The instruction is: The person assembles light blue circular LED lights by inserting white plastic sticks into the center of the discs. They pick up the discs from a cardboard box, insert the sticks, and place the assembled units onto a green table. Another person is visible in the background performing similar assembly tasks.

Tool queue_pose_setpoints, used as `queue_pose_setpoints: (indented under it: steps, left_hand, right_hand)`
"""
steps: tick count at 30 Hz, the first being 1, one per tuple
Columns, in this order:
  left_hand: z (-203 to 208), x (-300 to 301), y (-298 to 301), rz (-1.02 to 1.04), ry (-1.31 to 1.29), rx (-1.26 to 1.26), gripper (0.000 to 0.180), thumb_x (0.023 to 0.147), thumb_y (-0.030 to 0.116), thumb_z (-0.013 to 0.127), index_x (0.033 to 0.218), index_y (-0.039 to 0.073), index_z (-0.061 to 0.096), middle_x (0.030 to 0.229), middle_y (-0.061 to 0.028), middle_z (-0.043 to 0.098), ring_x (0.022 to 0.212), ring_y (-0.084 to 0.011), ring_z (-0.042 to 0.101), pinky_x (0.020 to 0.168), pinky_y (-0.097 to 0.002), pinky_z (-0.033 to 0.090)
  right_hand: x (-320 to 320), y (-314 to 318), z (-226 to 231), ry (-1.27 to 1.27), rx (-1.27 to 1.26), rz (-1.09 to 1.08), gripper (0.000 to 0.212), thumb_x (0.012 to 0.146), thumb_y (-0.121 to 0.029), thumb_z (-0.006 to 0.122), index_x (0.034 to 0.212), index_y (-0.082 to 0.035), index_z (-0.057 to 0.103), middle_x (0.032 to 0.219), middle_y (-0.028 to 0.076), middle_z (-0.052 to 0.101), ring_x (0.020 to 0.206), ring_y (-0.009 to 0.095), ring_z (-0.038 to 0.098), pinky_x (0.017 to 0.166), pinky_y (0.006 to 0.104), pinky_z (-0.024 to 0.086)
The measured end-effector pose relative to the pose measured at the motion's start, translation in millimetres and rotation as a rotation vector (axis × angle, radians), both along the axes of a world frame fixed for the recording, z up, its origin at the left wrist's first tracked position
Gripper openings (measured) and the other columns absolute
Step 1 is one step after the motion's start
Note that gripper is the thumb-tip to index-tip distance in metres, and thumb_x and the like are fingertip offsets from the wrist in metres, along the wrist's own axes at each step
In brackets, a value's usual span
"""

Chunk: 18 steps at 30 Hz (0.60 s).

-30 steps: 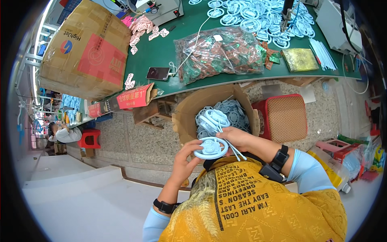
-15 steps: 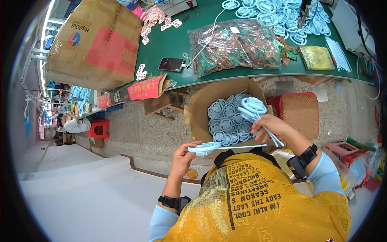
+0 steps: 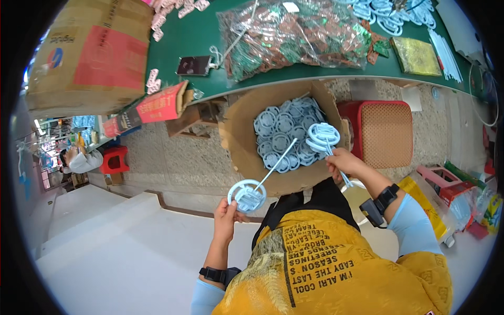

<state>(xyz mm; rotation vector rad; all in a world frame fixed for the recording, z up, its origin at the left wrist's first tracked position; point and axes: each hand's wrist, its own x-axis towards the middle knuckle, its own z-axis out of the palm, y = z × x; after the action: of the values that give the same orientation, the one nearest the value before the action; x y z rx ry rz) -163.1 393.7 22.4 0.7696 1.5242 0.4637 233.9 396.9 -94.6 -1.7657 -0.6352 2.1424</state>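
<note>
Shifted since the earlier frame: pale blue stick (image 3: pixel 277 164), swung from near level to a steep slant, its ring (image 3: pixel 248 198) turned from edge-on to face-on.

Item, left hand (image 3: pixel 226 216), lower centre-left: thumb and fingers pinching that ring by its lower-left rim. The ring lies just above the hand; the stick's long axis runs to the upper right, free tip over the open carton (image 3: pixel 236 139) (depth between tip and contents cannot be told).

Item, right hand (image 3: pixel 342 161), right of centre: fingers closed on the sticks of a bundle of like pieces (image 3: pixel 322 135), heads upward, stick ends below the grip. This hand is the nearer to the free tip in the picture, the left to the ring; the two heads stand well apart.

Item, centre: heap of blue pieces (image 3: pixel 281 123) inside the carton. Right of it, red-framed stool (image 3: pixel 387 134).
</note>
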Motion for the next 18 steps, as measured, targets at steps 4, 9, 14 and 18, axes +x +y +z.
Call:
queue_pose_setpoints:
  steps: [4, 9, 14, 18]
  left_hand:
    - [-25, -10, -30, 0.039, 0.126, -0.070, 0.016, 0.097, 0.020, 0.051, 0.100, 0.004, 0.051, 0.061, -0.0060, 0.056, 0.050, -0.0135, 0.056, 0.047, -0.0243, 0.041]
    - [-59, -29, -53, 0.079, 0.158, -0.135, 0.013, 0.096, 0.018, 0.052, 0.095, 0.005, 0.049, 0.059, -0.0074, 0.057, 0.047, -0.0148, 0.055, 0.048, -0.0243, 0.040]
    - [-102, -48, -64, 0.237, 0.080, -0.202, 0.009, 0.094, 0.011, 0.054, 0.094, 0.003, 0.049, 0.062, -0.0063, 0.058, 0.051, -0.0134, 0.056, 0.050, -0.0243, 0.041]
    - [-127, -58, -71, 0.352, 0.023, -0.270, 0.009, 0.093, 0.008, 0.054, 0.092, 0.003, 0.047, 0.067, -0.0078, 0.057, 0.054, -0.0156, 0.059, 0.052, -0.0251, 0.043]
  right_hand:
    - [-24, -1, -109, -0.078, -0.079, 0.137, 0.022, 0.092, -0.018, 0.051, 0.078, -0.001, 0.053, 0.058, 0.008, 0.054, 0.038, 0.022, 0.053, 0.036, 0.0361, 0.045]
    - [-56, 20, -231, -0.330, -0.070, 0.171, 0.026, 0.092, -0.021, 0.051, 0.078, 0.000, 0.056, 0.060, 0.009, 0.056, 0.040, 0.022, 0.054, 0.037, 0.0372, 0.045]
    - [-89, 73, -267, -0.326, 0.067, -0.348, 0.034, 0.095, -0.029, 0.049, 0.080, 0.000, 0.059, 0.065, 0.010, 0.060, 0.053, 0.019, 0.059, 0.045, 0.0338, 0.047]
    - [-110, 84, -319, -0.557, 0.417, -0.086, 0.030, 0.093, -0.027, 0.051, 0.088, 0.001, 0.063, 0.075, 0.013, 0.062, 0.065, 0.024, 0.062, 0.059, 0.0356, 0.050]
